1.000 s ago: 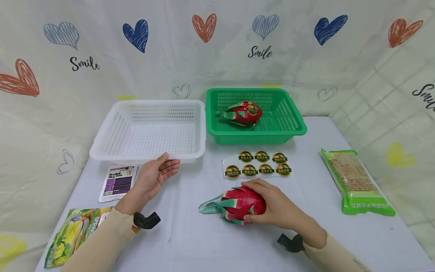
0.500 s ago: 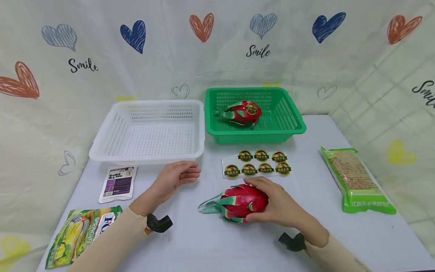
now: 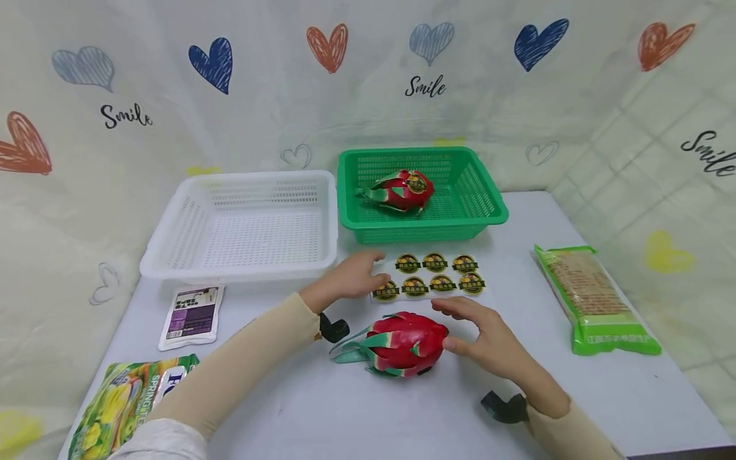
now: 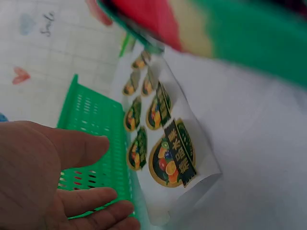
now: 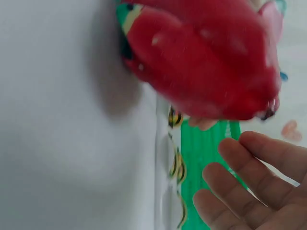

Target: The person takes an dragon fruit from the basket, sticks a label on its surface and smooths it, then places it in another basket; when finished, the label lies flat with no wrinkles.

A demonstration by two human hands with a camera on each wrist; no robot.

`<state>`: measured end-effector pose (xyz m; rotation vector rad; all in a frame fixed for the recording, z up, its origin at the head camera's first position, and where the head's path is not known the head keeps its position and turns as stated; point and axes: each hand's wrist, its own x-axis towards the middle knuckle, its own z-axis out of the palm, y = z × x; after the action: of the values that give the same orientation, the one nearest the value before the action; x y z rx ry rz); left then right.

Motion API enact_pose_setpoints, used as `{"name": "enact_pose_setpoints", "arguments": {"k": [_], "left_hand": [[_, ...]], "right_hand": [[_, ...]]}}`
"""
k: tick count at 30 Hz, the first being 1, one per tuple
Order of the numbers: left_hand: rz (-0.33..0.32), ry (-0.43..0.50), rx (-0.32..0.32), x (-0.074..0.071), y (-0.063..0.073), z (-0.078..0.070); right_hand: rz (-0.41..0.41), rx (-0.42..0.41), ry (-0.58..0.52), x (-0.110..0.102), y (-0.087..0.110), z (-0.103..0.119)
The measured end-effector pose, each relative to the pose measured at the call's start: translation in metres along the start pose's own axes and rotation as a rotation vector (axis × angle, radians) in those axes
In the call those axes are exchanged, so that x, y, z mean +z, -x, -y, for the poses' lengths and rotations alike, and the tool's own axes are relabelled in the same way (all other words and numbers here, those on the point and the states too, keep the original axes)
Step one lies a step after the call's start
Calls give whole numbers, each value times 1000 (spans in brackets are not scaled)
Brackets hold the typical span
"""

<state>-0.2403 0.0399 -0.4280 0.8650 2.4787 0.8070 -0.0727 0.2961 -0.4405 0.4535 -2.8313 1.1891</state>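
A red dragon fruit with green leaf tips lies on the white table; its leafy tail points left. My right hand is just off its right end, fingers spread and nothing held; the right wrist view has those fingers apart from the red skin. At the left end of a sheet of round fruit stickers, my left hand reaches in with thumb and fingers apart. The left wrist view puts its thumb beside the stickers. Another dragon fruit, bearing a sticker, lies in the green basket.
A white basket stands at the back left, beside the green one. Left of my left forearm lie a purple-and-white packet and a yellow-green candy bag. Far right is a green-edged packet. A heart-printed curtain hangs behind the table.
My left hand has left the white basket's front rim and moved right to the sticker sheet. My right hand has let go of the dragon fruit and drawn slightly right.
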Motion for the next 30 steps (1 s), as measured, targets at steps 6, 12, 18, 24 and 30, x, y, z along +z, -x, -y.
{"name": "enact_pose_setpoints", "arguments": {"k": [6,12,18,24,30], "left_hand": [[-17,-138,25,3,-29,4],[-34,-63,-6,4,-41,7],[-21,-9,-61,7,-43,10],[-65,22,-66,9,-45,12],[-98,65,-37,14,-46,10]], "right_hand": [[-30,78,-25,-2,9,-10],[-56,160,4,-4,14,-20],[-62,115,69,-7,-7,-30],[-55,74,144,-7,-58,-35],[-30,84,218,-4,-106,-42]]}}
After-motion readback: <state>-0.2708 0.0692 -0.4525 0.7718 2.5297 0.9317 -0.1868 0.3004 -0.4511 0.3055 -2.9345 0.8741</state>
